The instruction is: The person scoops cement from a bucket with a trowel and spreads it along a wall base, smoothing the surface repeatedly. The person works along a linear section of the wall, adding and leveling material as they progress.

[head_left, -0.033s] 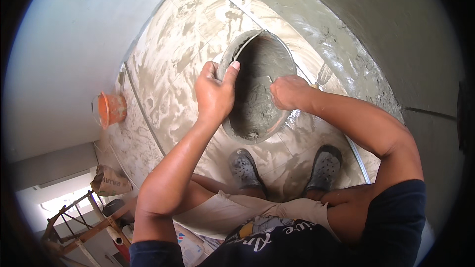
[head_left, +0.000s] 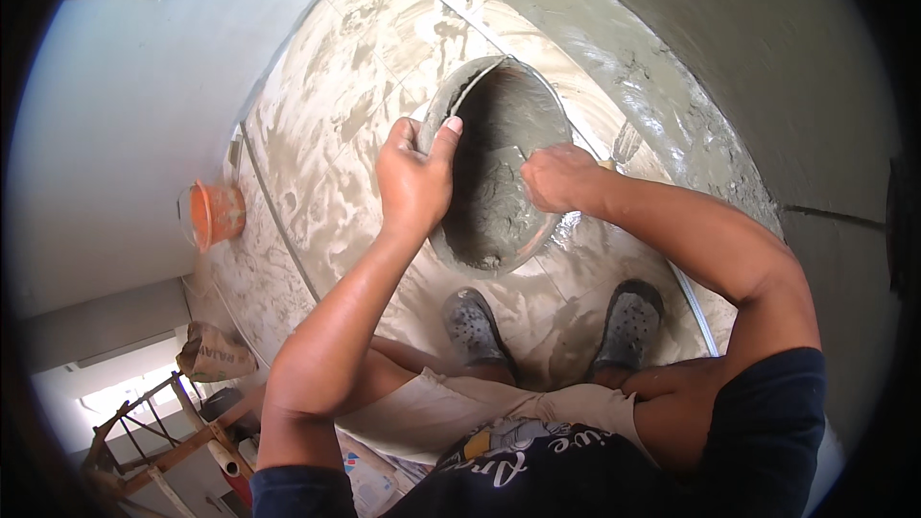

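Observation:
A mortar-coated bucket (head_left: 444,101) leans tilted on the floor in front of me, with wet grey mortar (head_left: 499,194) inside. My left hand (head_left: 417,173) is closed on its left rim, thumb over the edge next to the wire handle. Inside the right part of the bucket, my right hand (head_left: 556,178) is closed round what looks like a trowel. Only a thin edge of the trowel (head_left: 522,153) shows beside my knuckles; its grip is hidden in my fist. A brush (head_left: 628,144) lies just beyond my right wrist.
My shoes (head_left: 470,324) stand on the mortar-smeared tiled floor (head_left: 350,149). An orange bucket (head_left: 225,212) sits by the left wall. On the right rises a grey plastered wall (head_left: 787,105). A paper sack (head_left: 213,353) and wooden framework (head_left: 177,446) are at lower left.

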A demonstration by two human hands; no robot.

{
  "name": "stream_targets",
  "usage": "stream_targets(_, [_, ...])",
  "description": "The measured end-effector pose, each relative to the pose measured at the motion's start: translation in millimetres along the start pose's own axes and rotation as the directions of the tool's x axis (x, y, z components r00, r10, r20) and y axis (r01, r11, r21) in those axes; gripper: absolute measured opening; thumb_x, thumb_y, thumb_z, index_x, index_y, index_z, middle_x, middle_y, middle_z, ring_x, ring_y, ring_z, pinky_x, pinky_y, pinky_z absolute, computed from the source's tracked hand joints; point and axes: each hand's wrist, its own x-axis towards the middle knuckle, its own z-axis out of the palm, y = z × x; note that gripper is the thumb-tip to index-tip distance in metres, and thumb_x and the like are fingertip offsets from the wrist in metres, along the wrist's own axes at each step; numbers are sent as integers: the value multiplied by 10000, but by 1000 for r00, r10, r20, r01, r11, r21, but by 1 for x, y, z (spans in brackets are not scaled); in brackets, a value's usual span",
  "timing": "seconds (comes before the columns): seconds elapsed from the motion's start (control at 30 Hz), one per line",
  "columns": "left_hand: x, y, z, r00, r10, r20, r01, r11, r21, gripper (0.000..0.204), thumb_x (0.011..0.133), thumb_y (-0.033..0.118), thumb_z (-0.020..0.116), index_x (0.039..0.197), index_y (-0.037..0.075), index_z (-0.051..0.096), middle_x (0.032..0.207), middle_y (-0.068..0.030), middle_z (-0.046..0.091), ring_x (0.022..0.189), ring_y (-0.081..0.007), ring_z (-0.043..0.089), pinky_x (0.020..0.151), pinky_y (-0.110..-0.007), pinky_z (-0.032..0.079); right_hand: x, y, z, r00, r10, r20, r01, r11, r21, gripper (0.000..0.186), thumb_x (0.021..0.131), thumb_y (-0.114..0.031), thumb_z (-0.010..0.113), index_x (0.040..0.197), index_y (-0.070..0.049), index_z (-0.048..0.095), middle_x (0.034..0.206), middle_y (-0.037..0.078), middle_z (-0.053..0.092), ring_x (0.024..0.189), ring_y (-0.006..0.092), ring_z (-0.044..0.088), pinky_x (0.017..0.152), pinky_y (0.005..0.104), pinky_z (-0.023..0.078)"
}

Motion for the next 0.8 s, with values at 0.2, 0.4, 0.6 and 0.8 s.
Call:
stream_targets(0.2, [16, 2, 5, 1000, 4, -23, -4, 1000, 15, 445, 947, 319, 801, 807, -2, 526, 689, -36, 503, 663, -133, 423, 627, -364, 422, 2, 6, 18, 999, -38, -16, 40, 992, 122, 315, 955, -252, 585, 981, 13, 755, 1049, 255, 746, 1024, 444, 717, 900, 527, 572])
stream_targets(0.4, [25, 5, 9, 998, -57, -33, 58, 998, 19, 464, 942, 342, 808, 838, -29, 548, 756, -71, 557, 719, -151, 461, 681, -368, 459, -3, 10, 26, 998, -64, -1, 61, 953, 297, 368, 977, -291, 612, 1020, 50, 743, 1007, 324, 728, 1002, 489, 708, 912, 536, 558])
stream_targets(0.6, [41, -7, 4, 993, -81, -91, 81, 997, -4, 330, 954, 272, 808, 846, 36, 604, 775, 14, 563, 707, -81, 436, 621, -295, 399, -10, 10, 27, 986, -99, -135, 157, 823, 545, 364, 952, -292, 623, 941, 50, 746, 957, 312, 727, 941, 484, 707, 881, 522, 558])
stream_targets(0.8, [51, -12, -2, 981, -148, -123, 151, 989, 10, 560, 931, 383, 801, 1162, -116, 690, 1027, -208, 747, 917, -211, 667, 841, -367, 526, -44, 28, -3, 967, -73, -243, 216, 737, 640, 370, 933, -298, 633, 899, 58, 724, 886, 317, 706, 863, 489, 695, 833, 524, 540])
